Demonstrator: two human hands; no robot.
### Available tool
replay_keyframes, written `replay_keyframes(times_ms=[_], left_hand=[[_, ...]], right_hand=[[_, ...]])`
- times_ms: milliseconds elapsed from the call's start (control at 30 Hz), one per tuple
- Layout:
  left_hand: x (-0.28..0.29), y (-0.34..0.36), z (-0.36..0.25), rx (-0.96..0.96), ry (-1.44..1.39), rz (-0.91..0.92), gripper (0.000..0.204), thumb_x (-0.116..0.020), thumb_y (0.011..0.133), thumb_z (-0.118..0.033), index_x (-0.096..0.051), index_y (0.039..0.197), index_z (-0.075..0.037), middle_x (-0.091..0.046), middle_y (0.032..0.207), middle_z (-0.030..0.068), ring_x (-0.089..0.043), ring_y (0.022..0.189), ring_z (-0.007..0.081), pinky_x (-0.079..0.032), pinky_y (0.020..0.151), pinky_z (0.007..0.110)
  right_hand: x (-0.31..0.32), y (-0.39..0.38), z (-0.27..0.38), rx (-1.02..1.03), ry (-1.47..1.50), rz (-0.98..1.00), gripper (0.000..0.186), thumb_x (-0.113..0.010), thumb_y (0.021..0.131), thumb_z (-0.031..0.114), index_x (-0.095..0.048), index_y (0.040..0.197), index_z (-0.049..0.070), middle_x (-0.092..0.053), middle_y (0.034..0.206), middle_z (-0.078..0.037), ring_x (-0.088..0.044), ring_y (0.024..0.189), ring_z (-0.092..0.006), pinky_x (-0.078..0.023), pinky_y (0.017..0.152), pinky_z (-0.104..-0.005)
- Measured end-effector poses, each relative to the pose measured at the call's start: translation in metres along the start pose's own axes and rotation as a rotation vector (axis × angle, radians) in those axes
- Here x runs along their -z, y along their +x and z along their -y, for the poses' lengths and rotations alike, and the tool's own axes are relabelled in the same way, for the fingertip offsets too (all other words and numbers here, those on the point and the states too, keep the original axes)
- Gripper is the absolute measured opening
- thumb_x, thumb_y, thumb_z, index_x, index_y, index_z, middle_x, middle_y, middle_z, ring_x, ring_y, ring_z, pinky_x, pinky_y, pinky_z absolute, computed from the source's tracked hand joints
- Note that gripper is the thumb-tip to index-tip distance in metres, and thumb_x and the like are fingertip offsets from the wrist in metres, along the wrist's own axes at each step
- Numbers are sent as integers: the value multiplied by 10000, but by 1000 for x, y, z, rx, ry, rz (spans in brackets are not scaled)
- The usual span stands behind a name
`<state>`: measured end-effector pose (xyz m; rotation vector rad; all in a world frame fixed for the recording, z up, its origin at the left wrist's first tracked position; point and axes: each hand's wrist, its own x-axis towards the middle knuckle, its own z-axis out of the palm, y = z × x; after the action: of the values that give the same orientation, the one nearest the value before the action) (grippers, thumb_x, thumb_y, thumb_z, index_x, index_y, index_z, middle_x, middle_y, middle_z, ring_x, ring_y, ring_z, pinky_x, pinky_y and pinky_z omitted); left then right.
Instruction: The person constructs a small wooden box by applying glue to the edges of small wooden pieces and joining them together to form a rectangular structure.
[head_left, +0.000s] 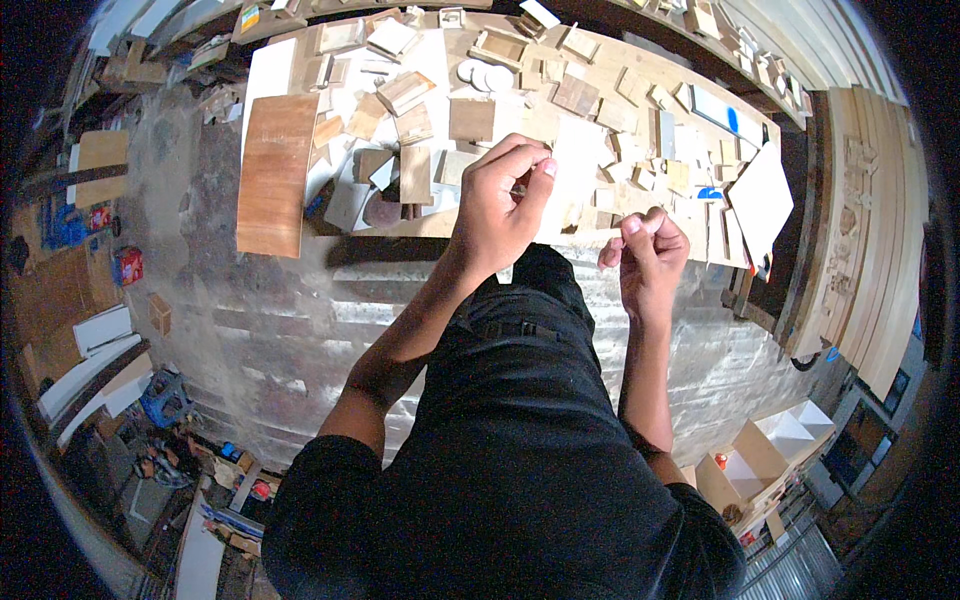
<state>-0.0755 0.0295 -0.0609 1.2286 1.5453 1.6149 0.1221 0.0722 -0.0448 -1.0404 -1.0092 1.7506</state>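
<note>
I see my left hand point(503, 205) raised over the near edge of the worktop point(620, 60), fingers curled and pinching a small dark piece point(521, 187) too tiny to identify. My right hand point(650, 255) hangs just beside it, fingertips pressed together; whether it grips anything I cannot tell. Wood offcuts point(470, 118) and a reddish board point(276, 172) lie on the worktop

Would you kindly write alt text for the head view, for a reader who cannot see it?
Seen from above, a person's left hand pinches something small, too small to identify, beside the curled right hand, at the edge of a workbench littered with wood offcuts. A long brown board lies at left.
</note>
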Motion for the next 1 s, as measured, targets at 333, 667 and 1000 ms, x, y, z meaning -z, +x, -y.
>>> replay_keyframes(times_ms=[333, 667, 1000], left_hand=[[-1, -7, -2, 27, -27, -9, 144, -599, 984, -49, -638, 963, 88, -635, 894, 105, -592, 717, 116, -480, 612, 256], [7, -11, 2, 126, -14, 140, 160, -606, 983, -72, -652, 949, 78, -616, 839, 99, -594, 704, 116, -490, 623, 267], [12, -18, 5, 117, -41, 88, 175, -618, 984, -83, -648, 924, 79, -592, 792, 86, -556, 680, 112, -468, 612, 276]], right_hand=[[15, 1, -15, 5, -136, 57, 216, -698, 944, 35, -562, 776, 36, -669, 711, -107, -663, 591, -155, -565, 551, -307], [10, -14, 7, 206, -281, 195, 102, -679, 893, -91, -602, 921, -30, -680, 866, -146, -663, 712, -164, -569, 646, -315], [9, -27, 1, 238, -712, 247, 69, -749, 828, -40, -767, 886, -6, -741, 852, -107, -677, 735, -144, -533, 653, -265]])
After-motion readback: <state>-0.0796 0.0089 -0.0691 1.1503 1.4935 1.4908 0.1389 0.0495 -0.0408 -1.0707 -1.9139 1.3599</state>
